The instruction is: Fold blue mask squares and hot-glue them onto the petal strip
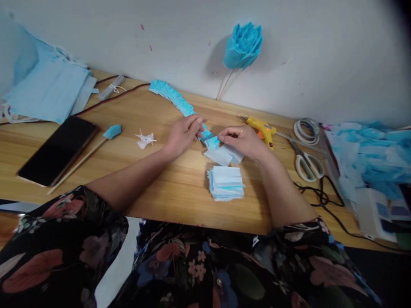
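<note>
Partly covers blue strip [177, 100] with curled left hand [184, 133]; cannot tell if gripping; pinches near end with right hand [240, 139].

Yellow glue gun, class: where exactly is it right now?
In the head view, the yellow glue gun lies on the wooden table right of centre, just beyond the right hand and left of the scissors.
</note>
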Demonstrator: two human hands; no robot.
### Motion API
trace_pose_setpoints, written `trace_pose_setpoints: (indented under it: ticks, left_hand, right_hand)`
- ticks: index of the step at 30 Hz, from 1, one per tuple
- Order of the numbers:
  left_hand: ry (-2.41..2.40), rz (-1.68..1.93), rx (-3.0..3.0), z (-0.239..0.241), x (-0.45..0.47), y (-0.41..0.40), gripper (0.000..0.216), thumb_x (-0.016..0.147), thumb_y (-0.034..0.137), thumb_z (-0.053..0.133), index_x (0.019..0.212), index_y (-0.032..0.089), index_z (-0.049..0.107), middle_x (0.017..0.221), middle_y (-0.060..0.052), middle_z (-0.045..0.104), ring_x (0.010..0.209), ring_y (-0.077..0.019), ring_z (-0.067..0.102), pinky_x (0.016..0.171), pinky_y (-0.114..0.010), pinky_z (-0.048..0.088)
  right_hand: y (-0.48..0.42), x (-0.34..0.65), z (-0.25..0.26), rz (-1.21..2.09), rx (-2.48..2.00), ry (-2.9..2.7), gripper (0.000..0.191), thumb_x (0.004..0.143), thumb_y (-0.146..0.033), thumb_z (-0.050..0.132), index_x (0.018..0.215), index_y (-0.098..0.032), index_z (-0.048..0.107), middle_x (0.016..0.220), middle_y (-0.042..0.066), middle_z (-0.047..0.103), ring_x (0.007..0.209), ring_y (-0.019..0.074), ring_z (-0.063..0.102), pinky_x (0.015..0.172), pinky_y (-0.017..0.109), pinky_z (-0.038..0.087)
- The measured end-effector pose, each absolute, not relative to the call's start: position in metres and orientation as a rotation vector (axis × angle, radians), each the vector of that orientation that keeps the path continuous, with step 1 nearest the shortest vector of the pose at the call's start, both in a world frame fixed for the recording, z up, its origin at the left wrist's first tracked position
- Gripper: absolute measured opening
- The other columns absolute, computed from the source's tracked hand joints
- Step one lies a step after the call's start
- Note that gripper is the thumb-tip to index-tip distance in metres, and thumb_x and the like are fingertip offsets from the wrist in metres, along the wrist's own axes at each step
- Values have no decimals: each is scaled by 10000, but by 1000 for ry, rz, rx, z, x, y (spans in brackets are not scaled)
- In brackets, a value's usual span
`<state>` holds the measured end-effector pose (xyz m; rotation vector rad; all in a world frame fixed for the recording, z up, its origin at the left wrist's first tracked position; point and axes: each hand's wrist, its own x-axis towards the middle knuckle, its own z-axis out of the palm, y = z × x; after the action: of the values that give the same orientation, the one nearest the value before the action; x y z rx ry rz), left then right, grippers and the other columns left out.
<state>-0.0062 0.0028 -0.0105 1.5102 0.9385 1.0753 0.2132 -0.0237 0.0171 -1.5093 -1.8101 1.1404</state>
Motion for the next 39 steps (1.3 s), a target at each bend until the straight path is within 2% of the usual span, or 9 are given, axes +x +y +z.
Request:
trace_pose_setpoints:
  ticks: [17, 23, 39]
  left_hand:
    - [979, 1062, 1484, -7, -5, 1, 253, 1009, 327, 515, 939, 136, 666, 798, -29, 683, 661, -77, 642, 580, -161, 495]
    - [989, 1059, 1479, -7, -5, 2, 247, 1010, 317, 512, 927, 139, 662, 790, -23, 680, 659, -73, 641, 574, -149, 491]
    - [944, 1103, 1332, -7, -6, 6, 267, 986, 384, 565, 931, 141, 662, 805, -32, 697, 664, -79, 644, 554, -162, 497]
  right_hand:
    - [-22, 206, 9, 857, -1585, -1910, 215, 810, -350, 650, 818, -177, 777, 763, 28, 749, 662, 148, 580, 610, 276, 401]
    - [-22, 200, 8, 765, -1597, -1932, 169, 807, -293, 638, 755, -178, 750, 752, 19, 742, 667, 142, 595, 645, 277, 409]
    - [-23, 196, 6, 634, -1709, -1962, 166, 803, -281, 629, 783, -185, 762, 746, 20, 728, 662, 146, 581, 633, 283, 375]
